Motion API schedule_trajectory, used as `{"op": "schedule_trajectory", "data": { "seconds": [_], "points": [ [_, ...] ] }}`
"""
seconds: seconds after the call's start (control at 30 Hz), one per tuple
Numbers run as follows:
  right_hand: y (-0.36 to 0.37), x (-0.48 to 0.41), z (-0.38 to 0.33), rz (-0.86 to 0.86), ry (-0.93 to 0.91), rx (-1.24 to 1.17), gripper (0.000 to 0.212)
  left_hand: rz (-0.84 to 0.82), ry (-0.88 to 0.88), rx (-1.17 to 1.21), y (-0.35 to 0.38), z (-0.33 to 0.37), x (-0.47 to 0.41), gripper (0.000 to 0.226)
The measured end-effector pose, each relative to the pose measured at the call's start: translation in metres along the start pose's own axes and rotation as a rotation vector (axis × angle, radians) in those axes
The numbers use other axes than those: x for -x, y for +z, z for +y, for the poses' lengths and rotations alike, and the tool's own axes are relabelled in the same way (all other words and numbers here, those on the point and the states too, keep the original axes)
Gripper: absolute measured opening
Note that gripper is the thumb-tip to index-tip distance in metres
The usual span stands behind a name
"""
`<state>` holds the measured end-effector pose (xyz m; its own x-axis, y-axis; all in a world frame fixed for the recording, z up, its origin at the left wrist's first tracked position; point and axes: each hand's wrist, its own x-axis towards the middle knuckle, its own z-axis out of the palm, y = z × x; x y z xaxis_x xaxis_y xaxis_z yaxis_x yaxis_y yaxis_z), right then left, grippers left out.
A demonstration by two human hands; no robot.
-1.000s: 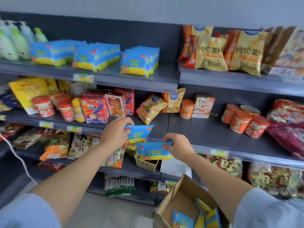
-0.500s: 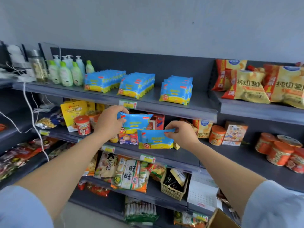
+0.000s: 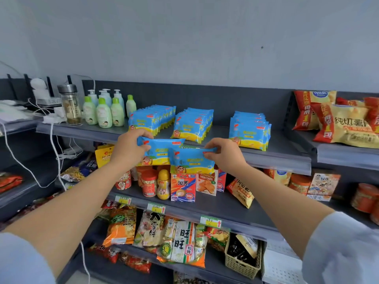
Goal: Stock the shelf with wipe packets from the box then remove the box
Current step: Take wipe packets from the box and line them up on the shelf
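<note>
Left hand [image 3: 129,147] pinches left packet [image 3: 162,153], right hand [image 3: 224,155] pinches right packet [image 3: 191,163]; both now raised to top shelf [image 3: 287,147], ready for placement at 12 o'clock.

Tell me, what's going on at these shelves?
A person is restocking in a shop. The left hand grips one blue wipe packet and the right hand pinches a second packet, both held in front of the top shelf, where three rows of the same packets stand. The box is out of view.
</note>
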<state>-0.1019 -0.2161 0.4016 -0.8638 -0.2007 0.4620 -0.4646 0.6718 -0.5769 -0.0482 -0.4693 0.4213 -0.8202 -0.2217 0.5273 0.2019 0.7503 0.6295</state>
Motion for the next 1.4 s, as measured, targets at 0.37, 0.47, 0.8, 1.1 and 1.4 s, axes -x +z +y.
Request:
{"op": "schedule_trajectory", "data": {
  "seconds": [0.37, 0.47, 0.8, 1.1, 1.4],
  "points": [
    [0.013, -0.086, -0.005, 0.030, -0.033, -0.024, 0.019, 0.146, -0.031, 0.012, 0.001, -0.028, -0.073, 0.019],
    [0.015, -0.112, -0.003, 0.059, -0.040, -0.031, 0.019, 0.216, -0.040, 0.018, 0.003, -0.032, -0.095, 0.020],
    [0.039, -0.160, 0.014, 0.106, 0.047, 0.011, 0.022, 0.226, -0.060, 0.040, 0.016, -0.057, -0.135, 0.021],
    [0.054, -0.178, 0.022, 0.009, 0.128, 0.116, 0.024, 0.103, -0.025, 0.081, 0.028, -0.073, -0.168, 0.023],
    [0.067, -0.182, 0.028, 0.116, 0.104, 0.253, 0.026, -0.018, 0.036, 0.131, 0.033, -0.077, -0.184, 0.023]
  ]
}}
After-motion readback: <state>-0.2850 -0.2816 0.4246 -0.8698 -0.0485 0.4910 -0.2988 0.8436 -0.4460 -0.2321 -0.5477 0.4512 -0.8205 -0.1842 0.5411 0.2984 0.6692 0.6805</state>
